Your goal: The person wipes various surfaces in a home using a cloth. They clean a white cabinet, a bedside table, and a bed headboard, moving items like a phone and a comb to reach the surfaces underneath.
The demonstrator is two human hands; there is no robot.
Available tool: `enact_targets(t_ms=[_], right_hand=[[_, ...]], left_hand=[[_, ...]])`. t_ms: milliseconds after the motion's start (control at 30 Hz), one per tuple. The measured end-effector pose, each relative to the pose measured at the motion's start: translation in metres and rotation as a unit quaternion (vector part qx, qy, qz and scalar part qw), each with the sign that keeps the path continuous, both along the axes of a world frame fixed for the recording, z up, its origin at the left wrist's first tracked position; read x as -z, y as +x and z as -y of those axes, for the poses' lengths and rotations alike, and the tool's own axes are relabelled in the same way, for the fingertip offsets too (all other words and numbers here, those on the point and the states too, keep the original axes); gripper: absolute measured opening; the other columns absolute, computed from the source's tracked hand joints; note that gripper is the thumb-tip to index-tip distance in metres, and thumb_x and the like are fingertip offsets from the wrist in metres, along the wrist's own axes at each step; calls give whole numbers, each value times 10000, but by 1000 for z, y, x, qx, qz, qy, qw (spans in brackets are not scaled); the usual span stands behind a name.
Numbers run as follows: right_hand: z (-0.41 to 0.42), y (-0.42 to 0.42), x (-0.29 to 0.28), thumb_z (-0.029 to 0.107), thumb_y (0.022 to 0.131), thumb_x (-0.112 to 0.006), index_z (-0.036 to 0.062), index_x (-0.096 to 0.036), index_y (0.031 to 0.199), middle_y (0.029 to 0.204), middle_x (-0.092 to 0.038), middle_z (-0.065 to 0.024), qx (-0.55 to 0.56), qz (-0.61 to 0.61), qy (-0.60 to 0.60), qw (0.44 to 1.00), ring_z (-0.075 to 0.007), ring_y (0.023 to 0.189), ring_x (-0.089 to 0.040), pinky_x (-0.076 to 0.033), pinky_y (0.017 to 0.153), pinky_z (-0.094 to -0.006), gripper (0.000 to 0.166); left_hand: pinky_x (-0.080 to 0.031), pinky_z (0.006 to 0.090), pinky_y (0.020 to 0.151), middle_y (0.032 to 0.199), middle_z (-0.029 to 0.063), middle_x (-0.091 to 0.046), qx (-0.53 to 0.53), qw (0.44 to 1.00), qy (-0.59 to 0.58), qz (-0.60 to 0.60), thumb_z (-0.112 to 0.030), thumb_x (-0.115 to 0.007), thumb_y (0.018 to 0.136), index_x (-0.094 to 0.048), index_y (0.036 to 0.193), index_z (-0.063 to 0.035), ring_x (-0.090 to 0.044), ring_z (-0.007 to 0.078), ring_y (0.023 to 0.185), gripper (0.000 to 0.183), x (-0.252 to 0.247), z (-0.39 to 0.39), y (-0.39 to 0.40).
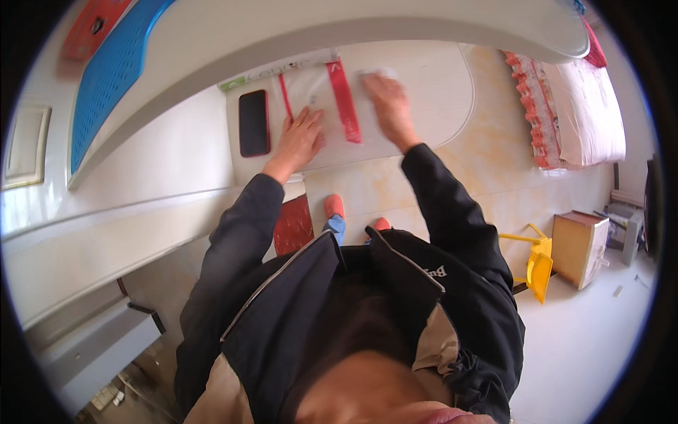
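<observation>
My left hand (301,137) lies on a clear plastic bag (312,87) with red strips, its fingers spread on the film. The bag is spread on a white tabletop (429,95) with a rounded right end. To the right of its wide red strip (344,100), my right hand (391,108) is over the tabletop, blurred. Its fingers are on a whitish wad (389,73), perhaps cloth or tissue, mostly hidden by the hand. Left of my left hand is a dark-screened smartphone (254,123) with a red edge.
A white and green printed box or roll (275,69) lies along the table's back. A white curved shelf (371,29) overhangs it, carrying a blue perforated panel (108,90). Pink-ruffled bedding (588,111) is at right, with a yellow chair (537,265) and wooden cabinet (580,246) below.
</observation>
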State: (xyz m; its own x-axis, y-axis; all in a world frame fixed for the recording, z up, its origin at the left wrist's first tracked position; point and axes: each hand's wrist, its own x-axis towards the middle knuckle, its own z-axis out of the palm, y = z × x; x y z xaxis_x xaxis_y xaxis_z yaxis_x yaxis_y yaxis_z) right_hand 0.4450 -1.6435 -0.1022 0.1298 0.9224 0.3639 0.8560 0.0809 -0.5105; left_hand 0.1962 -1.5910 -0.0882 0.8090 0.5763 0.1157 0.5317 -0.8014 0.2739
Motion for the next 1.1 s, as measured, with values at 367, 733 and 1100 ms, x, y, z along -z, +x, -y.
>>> enact_targets(t_ms=[367,733,1100], right_hand=[[-61,63,37,270,876,-465,199,-326,1374,1445,-280,-40,173,192,-114,959,-365,1350,-177,-142,1037,-629,522],[-19,131,17,37,737,-499,26,-511,1110,1167,-521,-151,317,147,-52,935,-334,975,-493,-414,748,-446,373],[102,-14,28,67,752,-498,181,-448,1247,1385,-354,-24,70,136,-29,988,-220,1039,-424,-369,788,-391,510]], left_hand=[[-299,548,988,1324,117,-461,-18,999,-26,-7,-57,-568,774,-454,773,-66,-351,335,1289,115,-2,-6,-10],[-300,528,1005,1292,104,-491,-13,1000,1,-16,-71,-578,775,-501,796,-57,-368,324,1281,81,0,-9,-1],[-400,435,961,1253,197,-500,3,1000,-5,15,-38,-570,769,-495,805,-16,-458,384,1180,87,-4,26,1]])
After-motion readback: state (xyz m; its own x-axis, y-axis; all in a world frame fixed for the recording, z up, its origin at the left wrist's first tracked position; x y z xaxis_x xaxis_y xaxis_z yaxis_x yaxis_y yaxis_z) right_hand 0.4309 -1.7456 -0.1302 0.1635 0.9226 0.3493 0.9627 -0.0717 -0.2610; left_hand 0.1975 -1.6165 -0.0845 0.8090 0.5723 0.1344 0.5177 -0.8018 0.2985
